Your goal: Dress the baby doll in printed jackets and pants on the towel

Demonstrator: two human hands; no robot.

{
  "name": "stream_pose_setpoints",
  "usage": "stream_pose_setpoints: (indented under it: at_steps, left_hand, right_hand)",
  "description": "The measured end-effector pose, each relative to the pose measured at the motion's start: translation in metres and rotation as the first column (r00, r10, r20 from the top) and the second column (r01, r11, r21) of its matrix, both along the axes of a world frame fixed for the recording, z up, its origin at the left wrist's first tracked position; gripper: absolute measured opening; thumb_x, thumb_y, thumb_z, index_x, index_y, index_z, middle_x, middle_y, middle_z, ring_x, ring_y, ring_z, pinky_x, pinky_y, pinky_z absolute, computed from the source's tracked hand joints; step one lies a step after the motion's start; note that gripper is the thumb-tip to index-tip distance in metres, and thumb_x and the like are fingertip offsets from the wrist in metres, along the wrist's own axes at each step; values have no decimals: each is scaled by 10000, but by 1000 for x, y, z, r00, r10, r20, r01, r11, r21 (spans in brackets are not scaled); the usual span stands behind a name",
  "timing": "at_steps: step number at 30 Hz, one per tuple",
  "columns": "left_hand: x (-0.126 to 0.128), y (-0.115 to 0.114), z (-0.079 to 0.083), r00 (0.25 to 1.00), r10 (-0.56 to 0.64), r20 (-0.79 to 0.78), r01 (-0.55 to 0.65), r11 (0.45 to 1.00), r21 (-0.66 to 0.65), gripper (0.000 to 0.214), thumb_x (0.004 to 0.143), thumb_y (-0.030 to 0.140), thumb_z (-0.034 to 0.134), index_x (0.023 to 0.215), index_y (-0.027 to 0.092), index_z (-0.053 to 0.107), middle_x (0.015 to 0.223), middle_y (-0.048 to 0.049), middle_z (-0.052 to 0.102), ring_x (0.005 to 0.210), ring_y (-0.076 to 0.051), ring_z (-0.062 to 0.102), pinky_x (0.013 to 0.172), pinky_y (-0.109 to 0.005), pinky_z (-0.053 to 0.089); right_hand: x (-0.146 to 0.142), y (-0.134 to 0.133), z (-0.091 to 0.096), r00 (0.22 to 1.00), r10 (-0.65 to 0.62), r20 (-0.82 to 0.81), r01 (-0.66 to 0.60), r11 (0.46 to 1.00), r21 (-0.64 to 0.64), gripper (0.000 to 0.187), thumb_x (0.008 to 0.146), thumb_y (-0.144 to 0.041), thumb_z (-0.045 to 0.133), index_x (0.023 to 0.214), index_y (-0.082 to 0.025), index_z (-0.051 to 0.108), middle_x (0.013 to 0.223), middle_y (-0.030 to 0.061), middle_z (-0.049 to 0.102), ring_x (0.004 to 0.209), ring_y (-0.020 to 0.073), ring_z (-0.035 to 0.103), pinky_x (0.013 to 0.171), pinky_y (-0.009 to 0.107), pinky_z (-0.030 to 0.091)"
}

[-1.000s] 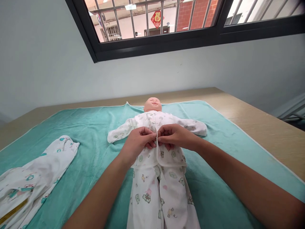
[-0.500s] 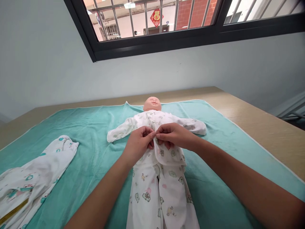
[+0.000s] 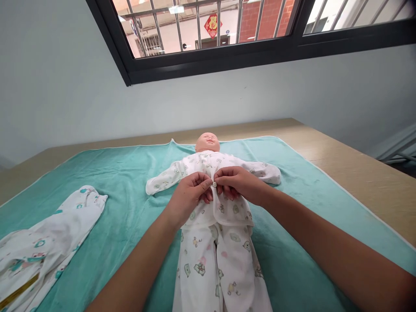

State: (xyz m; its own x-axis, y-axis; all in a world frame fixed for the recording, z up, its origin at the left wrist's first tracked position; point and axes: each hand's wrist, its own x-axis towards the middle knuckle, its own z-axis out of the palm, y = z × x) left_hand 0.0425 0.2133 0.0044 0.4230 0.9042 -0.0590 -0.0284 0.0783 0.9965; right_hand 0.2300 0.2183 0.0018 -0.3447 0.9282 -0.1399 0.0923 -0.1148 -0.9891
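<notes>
A baby doll lies on its back, arms spread, dressed in a white patterned jacket and matching trousers. Over the jacket's front opening, my left hand pinches the cloth edge from the left. My right hand grips the opposite edge, its fingertips almost touching those of the left. Between the fingertips a small pale button shows. Below the hands the jacket's front edges hang slightly apart. Whether the button sits in its hole I cannot tell.
A turquoise blanket covers most of the wooden table. On the left lies another white patterned garment with a yellow strip on it. Behind the table are a wall and a dark-framed window.
My right fingertips have shifted slightly right and up, leaving a small gap between the hands. The button, hidden before, now shows there.
</notes>
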Motion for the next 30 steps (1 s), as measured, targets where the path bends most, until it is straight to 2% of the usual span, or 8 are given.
stream_pose_setpoints:
  at_steps: [7, 11, 14, 17, 20, 24, 27, 30]
  left_hand:
    - [8, -6, 6, 986, 101, -130, -88, 991, 99, 169, 825, 322, 642, 823, 185, 543, 563, 43, 555, 491, -99, 527, 493, -208, 433]
    - [12, -6, 3, 963, 265, -55, -259, 961, 92, 266, 697, 110, 574, 942, 204, 528, 714, 59, 548, 479, -80, 539, 421, -195, 412]
    - [11, -5, 0, 945, 328, -1, -327, 942, 69, 325, 700, 118, 553, 1015, 196, 554, 812, 39, 565, 495, -69, 552, 415, -192, 422]
    - [9, -1, 1, 946, 324, 16, -324, 944, 63, 352, 780, 257, 610, 1126, 201, 569, 772, 31, 578, 542, -92, 584, 431, -188, 441]
    - [13, 7, 10, 955, 293, -40, -288, 953, 96, 406, 815, 386, 623, 1166, 189, 573, 683, 31, 583, 515, -107, 572, 424, -197, 449]
    - [25, 25, 27, 928, 264, -264, -212, 955, 208, 193, 830, 331, 571, 901, 160, 625, 599, 24, 567, 419, -100, 516, 375, -202, 410]
    - [29, 33, 31, 903, 246, -352, -160, 953, 256, 140, 819, 275, 556, 724, 173, 576, 541, 26, 549, 403, -99, 497, 366, -193, 376]
    - [26, 35, 28, 896, 231, -379, -126, 951, 282, 183, 843, 305, 553, 706, 184, 551, 498, 42, 522, 396, -95, 472, 372, -187, 360]
  right_hand:
    - [-6, -5, -2, 995, -63, 74, 55, 993, 104, 105, 800, -291, 611, 808, -191, 582, 627, -29, 604, 451, 83, 505, 409, 193, 378]
    - [-9, -3, -5, 988, -154, 22, 149, 978, 143, 123, 795, -283, 601, 876, -198, 564, 655, -30, 610, 420, 89, 518, 362, 195, 346]
    - [-9, -2, -7, 985, -171, -19, 171, 975, 144, 135, 810, -301, 590, 893, -202, 550, 664, -35, 605, 403, 87, 514, 347, 192, 332]
    - [-9, -3, -5, 980, -197, 38, 186, 961, 207, 149, 833, -332, 569, 918, -210, 557, 685, -38, 606, 398, 92, 520, 353, 201, 354]
    - [-10, -5, 1, 939, -310, 152, 236, 898, 372, 183, 851, -359, 552, 967, -219, 575, 804, -20, 647, 411, 89, 527, 410, 228, 414]
    - [-14, 0, 18, 832, -406, 378, 147, 818, 556, 182, 865, -353, 527, 804, -194, 591, 765, 10, 662, 477, 102, 531, 509, 249, 417]
    - [-18, 6, 34, 738, -346, 579, -4, 856, 517, 194, 807, -262, 542, 630, -184, 549, 618, 16, 620, 456, 114, 524, 480, 251, 371]
    - [-19, 15, 48, 707, -164, 688, -103, 938, 330, 203, 754, -228, 550, 555, -185, 546, 548, 15, 593, 458, 135, 565, 461, 244, 390]
